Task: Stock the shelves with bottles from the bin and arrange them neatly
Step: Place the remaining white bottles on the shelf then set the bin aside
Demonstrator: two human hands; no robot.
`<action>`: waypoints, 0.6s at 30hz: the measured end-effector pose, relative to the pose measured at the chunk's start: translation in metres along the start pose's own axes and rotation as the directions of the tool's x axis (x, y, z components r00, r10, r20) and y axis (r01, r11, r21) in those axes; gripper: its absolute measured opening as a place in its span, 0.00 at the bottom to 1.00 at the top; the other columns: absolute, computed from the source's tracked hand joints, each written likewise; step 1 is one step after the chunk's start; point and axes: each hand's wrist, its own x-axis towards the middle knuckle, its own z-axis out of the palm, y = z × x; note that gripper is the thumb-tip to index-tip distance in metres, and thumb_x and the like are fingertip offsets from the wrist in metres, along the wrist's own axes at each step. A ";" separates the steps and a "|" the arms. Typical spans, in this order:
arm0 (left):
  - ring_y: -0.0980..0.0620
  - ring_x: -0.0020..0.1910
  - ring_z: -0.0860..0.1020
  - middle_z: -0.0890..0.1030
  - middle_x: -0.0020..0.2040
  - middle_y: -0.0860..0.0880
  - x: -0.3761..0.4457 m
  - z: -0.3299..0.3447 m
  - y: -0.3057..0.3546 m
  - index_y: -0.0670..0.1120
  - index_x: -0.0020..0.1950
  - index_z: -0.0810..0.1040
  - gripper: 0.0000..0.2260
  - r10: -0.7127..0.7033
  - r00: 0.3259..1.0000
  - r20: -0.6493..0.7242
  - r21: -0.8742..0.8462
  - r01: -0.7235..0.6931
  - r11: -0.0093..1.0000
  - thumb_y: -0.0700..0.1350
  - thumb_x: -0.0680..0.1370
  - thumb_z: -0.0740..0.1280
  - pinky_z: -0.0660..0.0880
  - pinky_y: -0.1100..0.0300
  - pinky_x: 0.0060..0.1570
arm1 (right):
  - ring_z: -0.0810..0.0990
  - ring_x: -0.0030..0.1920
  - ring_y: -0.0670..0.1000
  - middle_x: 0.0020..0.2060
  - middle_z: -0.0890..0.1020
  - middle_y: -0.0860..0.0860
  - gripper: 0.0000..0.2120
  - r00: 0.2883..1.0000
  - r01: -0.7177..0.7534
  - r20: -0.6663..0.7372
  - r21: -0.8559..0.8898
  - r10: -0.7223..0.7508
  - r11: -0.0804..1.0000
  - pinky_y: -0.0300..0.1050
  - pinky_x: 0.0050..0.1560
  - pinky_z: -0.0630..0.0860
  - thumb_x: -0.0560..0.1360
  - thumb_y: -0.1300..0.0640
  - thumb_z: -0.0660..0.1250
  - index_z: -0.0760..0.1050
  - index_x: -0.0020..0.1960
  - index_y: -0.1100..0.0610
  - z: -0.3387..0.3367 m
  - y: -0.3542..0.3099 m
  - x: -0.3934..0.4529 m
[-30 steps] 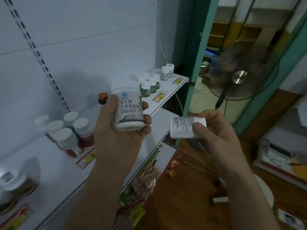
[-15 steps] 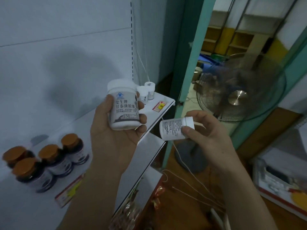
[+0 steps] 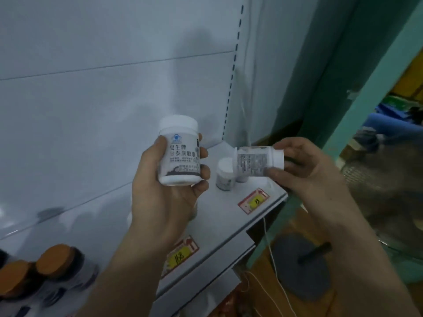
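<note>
Bottles are in both hands above the white shelf [image 3: 217, 227], which runs from lower left to the right corner beside a teal post [image 3: 357, 104]. Behind it stands a pale back panel [image 3: 91, 99] with a slotted upright [image 3: 231, 76]. The left hand [image 3: 167, 195] grips the large white bottle [image 3: 179, 152] upright, thumb on its left side and fingers curled round its right, label with dark characters facing the camera. The right hand [image 3: 306, 172] pinches the smaller white bottle [image 3: 258, 160], which lies on its side in the air with its cap toward the palm and its base pointing left. Just below that base, a small white-capped bottle [image 3: 225, 173] stands on the shelf near the right corner; another one seems to stand behind it, mostly hidden. At the lower left edge of the shelf stand dark jars with orange lids [image 3: 56, 259], close together. Two red-and-yellow price tags lie on the shelf front: one [image 3: 254, 201] near the small bottle, one [image 3: 180, 256] under the left wrist. A thin white string [image 3: 270, 252] hangs below the shelf corner.
</note>
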 end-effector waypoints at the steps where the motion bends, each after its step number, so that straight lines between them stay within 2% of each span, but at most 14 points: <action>1: 0.50 0.37 0.78 0.80 0.49 0.44 0.005 0.001 -0.003 0.39 0.72 0.73 0.31 0.023 1.000 -0.012 0.008 -0.023 1.000 0.59 0.76 0.62 0.77 0.60 0.34 | 0.85 0.53 0.49 0.51 0.85 0.47 0.18 0.999 0.000 0.054 -0.013 0.000 1.000 0.46 0.53 0.84 0.72 0.69 0.74 0.78 0.56 0.53 -0.006 0.001 0.018; 4: 0.50 0.37 0.78 0.80 0.48 0.44 0.020 0.008 -0.011 0.38 0.71 0.73 0.30 0.102 0.993 -0.057 0.015 -0.102 0.995 0.58 0.76 0.61 0.76 0.61 0.35 | 0.84 0.52 0.44 0.52 0.84 0.46 0.19 0.970 0.091 0.234 -0.102 -0.065 0.991 0.40 0.52 0.82 0.71 0.71 0.74 0.78 0.54 0.50 -0.020 -0.003 0.075; 6: 0.50 0.37 0.77 0.80 0.48 0.45 0.029 0.016 -0.017 0.39 0.70 0.74 0.28 0.152 0.984 -0.094 0.018 -0.151 0.988 0.58 0.78 0.59 0.76 0.61 0.35 | 0.83 0.52 0.40 0.55 0.82 0.46 0.20 0.921 0.165 0.378 -0.156 -0.096 0.974 0.35 0.48 0.81 0.73 0.72 0.71 0.78 0.57 0.51 -0.022 -0.010 0.114; 8: 0.50 0.37 0.77 0.80 0.48 0.45 0.038 0.024 -0.025 0.40 0.69 0.74 0.27 0.192 0.971 -0.143 0.020 -0.191 0.981 0.57 0.79 0.58 0.75 0.62 0.35 | 0.83 0.52 0.42 0.56 0.81 0.49 0.20 0.845 0.251 0.524 -0.213 -0.107 0.944 0.37 0.50 0.82 0.73 0.71 0.70 0.78 0.58 0.51 -0.019 -0.014 0.154; 11: 0.51 0.37 0.77 0.80 0.48 0.46 0.047 0.034 -0.039 0.40 0.69 0.74 0.27 0.244 0.946 -0.215 0.035 -0.243 0.969 0.58 0.79 0.58 0.76 0.62 0.35 | 0.84 0.52 0.50 0.56 0.80 0.48 0.19 0.675 0.449 0.730 -0.288 -0.110 0.846 0.46 0.53 0.83 0.73 0.65 0.72 0.79 0.58 0.45 0.000 -0.009 0.205; 14: 0.50 0.38 0.77 0.79 0.48 0.45 0.047 0.040 -0.055 0.40 0.70 0.74 0.28 0.290 0.920 -0.264 0.044 -0.289 0.956 0.58 0.78 0.59 0.75 0.61 0.36 | 0.80 0.56 0.48 0.58 0.80 0.44 0.19 0.452 0.716 0.891 -0.327 -0.053 0.617 0.46 0.57 0.77 0.73 0.58 0.71 0.77 0.61 0.42 0.032 0.005 0.234; 16: 0.50 0.38 0.76 0.79 0.48 0.45 0.044 0.042 -0.062 0.39 0.71 0.72 0.29 0.329 0.894 -0.303 0.049 -0.330 0.943 0.58 0.78 0.60 0.75 0.61 0.36 | 0.77 0.59 0.49 0.60 0.79 0.46 0.20 0.298 0.829 0.954 -0.279 0.038 0.485 0.49 0.59 0.75 0.73 0.56 0.70 0.76 0.64 0.44 0.054 0.017 0.242; 18: 0.50 0.38 0.76 0.79 0.48 0.45 0.041 0.044 -0.069 0.38 0.73 0.71 0.31 0.372 0.863 -0.343 0.070 -0.372 0.926 0.58 0.77 0.62 0.73 0.60 0.35 | 0.77 0.57 0.52 0.56 0.77 0.49 0.22 0.185 0.904 0.975 -0.217 0.122 0.369 0.51 0.57 0.76 0.73 0.58 0.70 0.76 0.65 0.46 0.069 0.031 0.247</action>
